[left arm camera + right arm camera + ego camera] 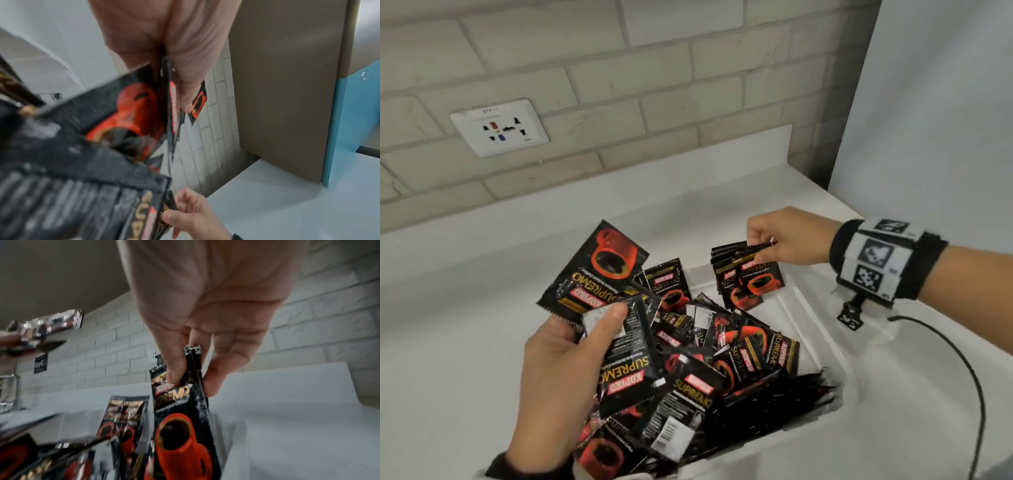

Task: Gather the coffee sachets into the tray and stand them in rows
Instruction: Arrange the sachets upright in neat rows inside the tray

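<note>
A white tray [822,329] on the counter holds a loose heap of black-and-red coffee sachets [722,346]. My left hand [571,346] grips two sachets [599,274] above the tray's left side, thumb pressed on the top one; the left wrist view shows them [170,104] edge-on under the thumb. At the tray's far right corner my right hand [774,240] pinches a few upright sachets [750,274] by their top edge. In the right wrist view those sachets [180,426] hang from thumb and fingers, with another upright sachet [125,421] beside them.
A white counter [465,342] runs to a grey brick wall with a power socket [500,128]. A white panel [928,102] stands at the right. A black cable [969,377] trails from my right wrist band [883,260] over the counter.
</note>
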